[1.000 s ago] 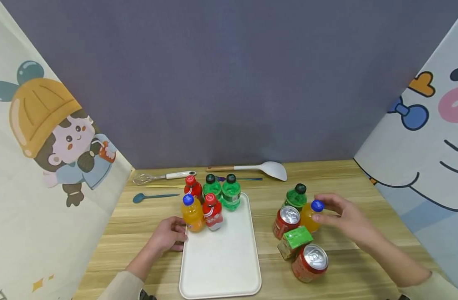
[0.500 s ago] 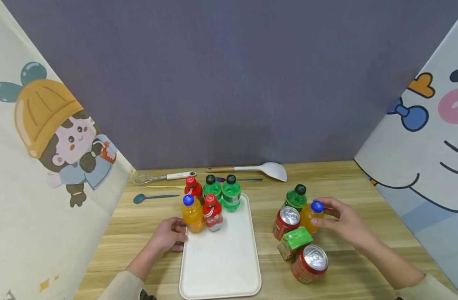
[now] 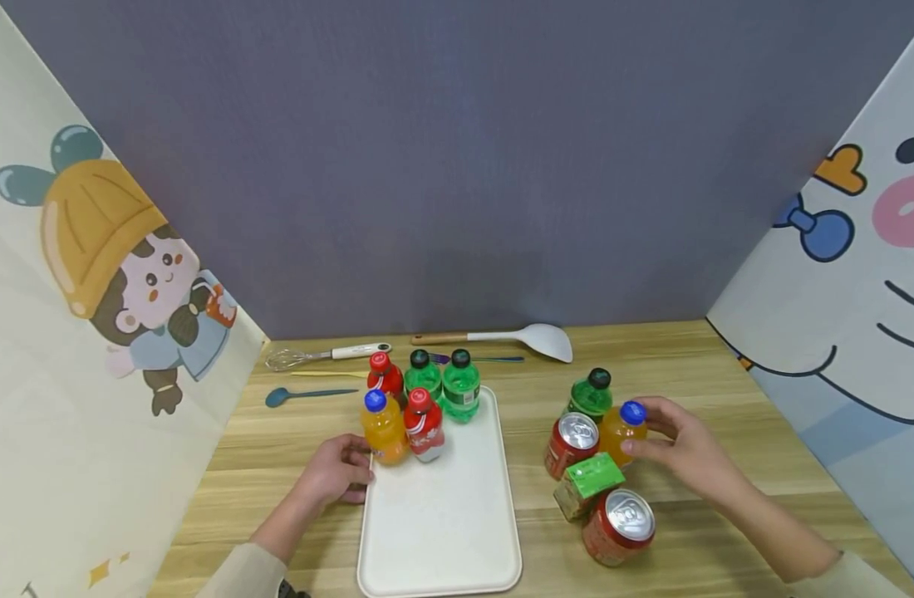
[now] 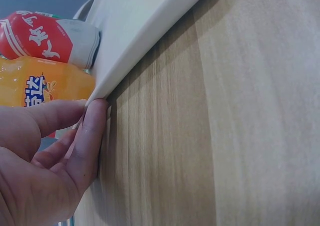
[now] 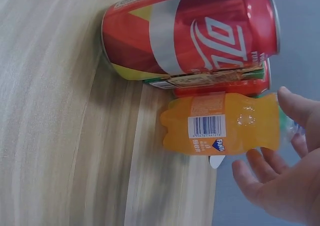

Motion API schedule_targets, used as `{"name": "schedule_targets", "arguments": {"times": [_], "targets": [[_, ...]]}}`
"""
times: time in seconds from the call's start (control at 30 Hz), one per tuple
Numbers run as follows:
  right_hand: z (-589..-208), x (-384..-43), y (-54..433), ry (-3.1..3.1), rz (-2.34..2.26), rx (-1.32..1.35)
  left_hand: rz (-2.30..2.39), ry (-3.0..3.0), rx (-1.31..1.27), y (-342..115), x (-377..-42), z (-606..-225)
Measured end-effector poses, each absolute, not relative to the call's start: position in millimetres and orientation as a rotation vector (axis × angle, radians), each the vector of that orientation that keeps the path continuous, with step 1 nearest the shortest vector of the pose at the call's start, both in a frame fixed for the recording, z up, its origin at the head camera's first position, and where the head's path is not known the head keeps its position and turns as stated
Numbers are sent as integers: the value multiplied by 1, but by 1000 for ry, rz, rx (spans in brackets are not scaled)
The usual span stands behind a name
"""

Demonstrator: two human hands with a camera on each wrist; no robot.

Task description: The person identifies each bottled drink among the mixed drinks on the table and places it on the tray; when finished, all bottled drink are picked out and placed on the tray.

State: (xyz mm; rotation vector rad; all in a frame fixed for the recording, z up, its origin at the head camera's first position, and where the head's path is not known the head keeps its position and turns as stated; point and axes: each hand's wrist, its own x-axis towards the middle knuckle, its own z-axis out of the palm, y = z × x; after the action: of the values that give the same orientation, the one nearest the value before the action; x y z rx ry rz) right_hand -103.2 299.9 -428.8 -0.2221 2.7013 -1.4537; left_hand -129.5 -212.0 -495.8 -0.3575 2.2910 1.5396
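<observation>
A white tray (image 3: 442, 531) lies before me, and my left hand (image 3: 337, 469) pinches its left edge; the left wrist view shows thumb and finger meeting at the rim (image 4: 135, 40). At the tray's far end stand an orange soda bottle (image 3: 385, 436), two red-capped bottles (image 3: 425, 430) and two green bottles (image 3: 461, 392). On the right, my right hand (image 3: 685, 444) holds a second orange soda bottle (image 5: 220, 123) near its neck, thumb on one side and fingers on the other. That bottle stands upright on the table.
Beside the right orange bottle are a green bottle (image 3: 592, 399), a red can (image 3: 565, 448), a green-topped carton (image 3: 587, 486) and another red can (image 3: 620, 531). Along the back lie a whisk (image 3: 326, 355), a white spatula (image 3: 539, 338) and a blue spoon (image 3: 311, 394).
My right hand has lowered slightly around the orange bottle, its thumb sliding down from near the cap. The bottle has not moved. My left hand keeps its place on the tray.
</observation>
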Motion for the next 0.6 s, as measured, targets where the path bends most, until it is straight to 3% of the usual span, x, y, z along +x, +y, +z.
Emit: {"name": "schedule_targets", "arguments": {"times": [0.6], "targets": [[-439, -107, 301, 2800, -1484, -176, 1524, 2284, -376, -212, -130, -493]]}}
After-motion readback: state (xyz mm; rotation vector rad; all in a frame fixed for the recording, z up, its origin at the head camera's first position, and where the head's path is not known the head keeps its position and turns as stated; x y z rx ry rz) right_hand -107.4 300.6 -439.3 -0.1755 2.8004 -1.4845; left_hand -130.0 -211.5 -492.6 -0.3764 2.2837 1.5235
